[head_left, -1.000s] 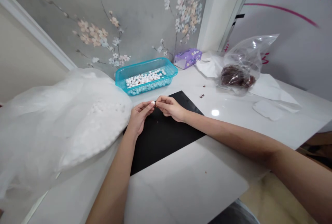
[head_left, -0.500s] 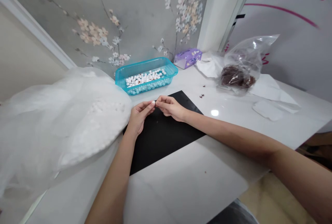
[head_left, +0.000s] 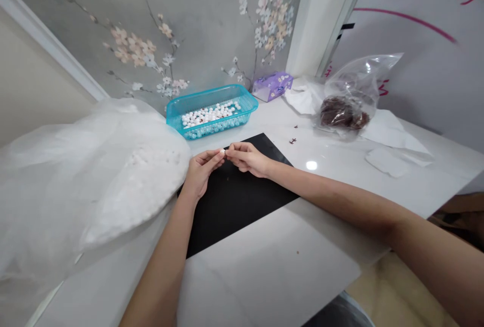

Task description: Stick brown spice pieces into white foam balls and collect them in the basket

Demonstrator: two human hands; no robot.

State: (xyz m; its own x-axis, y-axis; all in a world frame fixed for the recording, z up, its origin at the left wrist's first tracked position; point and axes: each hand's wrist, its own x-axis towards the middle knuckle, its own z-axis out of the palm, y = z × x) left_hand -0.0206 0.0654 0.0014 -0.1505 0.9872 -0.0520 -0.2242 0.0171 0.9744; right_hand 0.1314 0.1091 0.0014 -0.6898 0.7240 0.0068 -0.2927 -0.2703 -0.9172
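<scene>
Over a black mat (head_left: pixel 238 201) on the white table, my left hand (head_left: pixel 202 170) and my right hand (head_left: pixel 247 158) meet fingertip to fingertip. The left fingers pinch a small white bead (head_left: pixel 222 151). My right hand's fingers are pinched together right against that bead; whatever they hold is too small to make out. Behind the hands stands a turquoise basket (head_left: pixel 247 102) with several white beads in it.
A big clear plastic bag of white beads (head_left: pixel 94 180) fills the left side. At the back right lie a clear bag of dark brown pieces (head_left: pixel 346 110), white paper (head_left: pixel 393 132), a purple tissue pack (head_left: pixel 272 86) and loose brown bits (head_left: pixel 293 141).
Both hands keep the same pinch at the bead; only the view has shifted a little.
</scene>
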